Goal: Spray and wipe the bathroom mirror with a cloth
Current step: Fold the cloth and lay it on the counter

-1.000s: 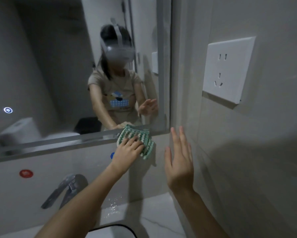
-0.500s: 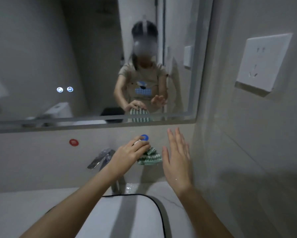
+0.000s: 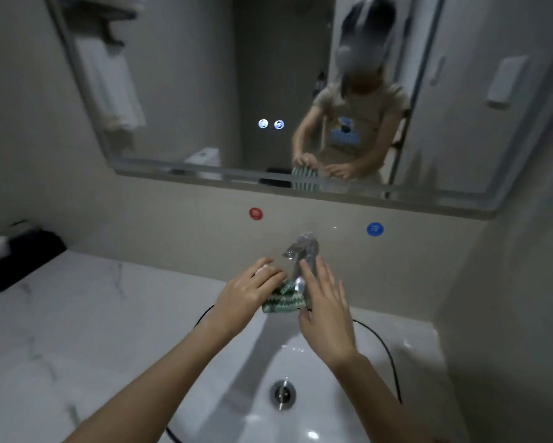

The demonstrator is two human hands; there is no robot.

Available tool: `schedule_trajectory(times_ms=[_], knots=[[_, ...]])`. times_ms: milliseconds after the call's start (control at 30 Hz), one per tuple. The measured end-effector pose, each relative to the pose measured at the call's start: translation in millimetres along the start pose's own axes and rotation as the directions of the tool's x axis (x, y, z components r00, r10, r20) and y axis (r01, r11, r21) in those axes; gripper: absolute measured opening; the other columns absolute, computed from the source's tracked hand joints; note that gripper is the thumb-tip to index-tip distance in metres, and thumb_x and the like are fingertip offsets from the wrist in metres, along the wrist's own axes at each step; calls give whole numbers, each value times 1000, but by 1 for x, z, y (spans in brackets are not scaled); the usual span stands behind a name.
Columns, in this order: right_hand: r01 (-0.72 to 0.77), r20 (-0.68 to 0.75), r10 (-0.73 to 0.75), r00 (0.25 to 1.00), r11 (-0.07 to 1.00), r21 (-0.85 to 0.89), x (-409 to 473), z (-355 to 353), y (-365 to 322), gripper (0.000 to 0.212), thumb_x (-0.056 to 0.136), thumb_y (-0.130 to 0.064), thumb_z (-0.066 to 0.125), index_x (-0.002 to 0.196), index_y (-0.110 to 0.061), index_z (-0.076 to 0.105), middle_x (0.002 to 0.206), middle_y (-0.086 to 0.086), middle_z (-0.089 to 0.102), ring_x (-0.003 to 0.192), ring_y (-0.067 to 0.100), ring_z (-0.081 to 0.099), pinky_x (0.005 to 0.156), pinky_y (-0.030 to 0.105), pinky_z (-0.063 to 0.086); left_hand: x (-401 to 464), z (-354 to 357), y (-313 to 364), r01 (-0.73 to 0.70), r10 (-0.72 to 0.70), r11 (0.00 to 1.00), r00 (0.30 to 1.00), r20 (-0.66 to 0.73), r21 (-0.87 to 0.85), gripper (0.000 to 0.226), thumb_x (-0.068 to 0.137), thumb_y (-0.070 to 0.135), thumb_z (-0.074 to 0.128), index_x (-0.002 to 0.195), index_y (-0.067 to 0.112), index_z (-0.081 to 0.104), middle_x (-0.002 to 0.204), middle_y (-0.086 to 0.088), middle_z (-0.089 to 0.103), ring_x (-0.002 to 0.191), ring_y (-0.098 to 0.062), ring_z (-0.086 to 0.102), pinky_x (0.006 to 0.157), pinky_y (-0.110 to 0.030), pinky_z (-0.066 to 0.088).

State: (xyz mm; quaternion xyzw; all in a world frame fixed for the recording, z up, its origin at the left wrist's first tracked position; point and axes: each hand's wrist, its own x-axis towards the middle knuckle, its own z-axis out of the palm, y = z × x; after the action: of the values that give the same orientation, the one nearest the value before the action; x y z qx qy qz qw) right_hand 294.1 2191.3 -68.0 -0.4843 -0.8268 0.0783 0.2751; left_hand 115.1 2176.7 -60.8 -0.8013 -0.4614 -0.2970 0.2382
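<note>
Below the mirror [image 3: 224,91], the green-and-white zigzag cloth [image 3: 283,302] hangs bunched over the back rim of the sink [image 3: 406,340], lying crosswise, gripped by the left hand [image 3: 248,295], while the right hand [image 3: 327,310] with fingers [image 3: 313,276] spread open hovers beside the chrome faucet [image 3: 302,251].

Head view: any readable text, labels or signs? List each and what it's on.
No legible words or numbers.
Red round sticker on the wall below the mirror: mark too blurred to read.
Blue round sticker on the same wall: white symbol, unreadable.
Two lit round icons on the mirror: too small to read.
</note>
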Motion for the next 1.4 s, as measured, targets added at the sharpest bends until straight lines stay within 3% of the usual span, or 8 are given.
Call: schedule_trajectory(times_ms=[133, 433, 767, 900, 1033, 1100, 1233, 1400], knots=[[53, 115, -61, 992, 996, 71, -15, 41, -54, 82, 92, -13, 52, 150, -33, -2, 156, -9, -18, 138, 2, -22, 111, 21, -19, -55, -24, -23, 97, -97, 995, 995, 33, 5, 29, 88, 8, 45, 114, 9, 58, 109, -6, 66, 114, -25, 52, 86, -32, 51], [122, 216, -159, 963, 977, 172, -28, 110, -155, 72, 96, -20, 50, 151, -27, 6, 152, -13, -19, 145, 7, -12, 110, 21, -19, -144, -84, -60, 296, -295, 954, 955, 15, -52, 28, 92, 11, 47, 112, 5, 65, 113, -3, 66, 118, -23, 50, 94, -24, 43], [275, 263, -364, 894, 906, 321, -38, 162, -240, 65, 94, 5, 34, 150, -25, 22, 159, -7, 10, 147, 10, 1, 113, 21, -12, -248, -144, -84, 474, -475, 880, 880, 13, 40, 35, 102, 13, 35, 115, 2, 65, 116, -6, 65, 122, -22, 50, 111, -39, 33], [291, 251, -383, 889, 895, 337, -38, 188, -263, 64, 93, 6, 31, 148, -27, 29, 158, -8, 17, 146, 8, 5, 112, 18, -13, -284, -156, -101, 469, -472, 881, 880, 50, 60, 29, 89, 5, 56, 118, 4, 63, 119, -6, 64, 122, -20, 48, 115, -35, 26], [260, 273, -352, 895, 910, 322, -27, 210, -284, 58, 91, -11, 19, 144, -26, 38, 155, -8, 25, 146, 8, 11, 111, 17, -12, -311, -160, -135, 478, -476, 878, 872, 109, 10, 39, 102, 24, 30, 124, 7, 58, 124, -4, 62, 122, -16, 48, 117, -30, 20], [218, 253, -308, 917, 919, 330, -17, 228, -302, 64, 85, -24, 12, 138, -22, 47, 151, -3, 35, 144, 12, 20, 114, 22, -6, -331, -158, -162, 475, -462, 879, 870, 175, -38, 36, 96, 18, 41, 128, 10, 54, 127, -5, 61, 122, -13, 49, 116, -31, 21], [135, 180, -186, 966, 956, 260, -5, 273, -346, 41, 88, -27, 38, 112, -14, 69, 131, 10, 59, 128, 30, 49, 110, 44, 23, -375, -161, -209, 496, -450, 861, 846, 287, -113, 48, 90, 11, 47, 137, 18, 43, 134, -2, 56, 125, -11, 49, 116, -30, 22], [174, 235, -225, 946, 961, 217, -7, 338, -421, 37, 85, -9, 44, 110, -18, 69, 128, 7, 62, 127, 29, 51, 109, 41, 20, -440, -200, -274, 446, -410, 889, 877, 251, -106, 61, 71, 12, 77, 127, 11, 51, 118, -10, 67, 105, -21, 66, 97, -46, 47]])
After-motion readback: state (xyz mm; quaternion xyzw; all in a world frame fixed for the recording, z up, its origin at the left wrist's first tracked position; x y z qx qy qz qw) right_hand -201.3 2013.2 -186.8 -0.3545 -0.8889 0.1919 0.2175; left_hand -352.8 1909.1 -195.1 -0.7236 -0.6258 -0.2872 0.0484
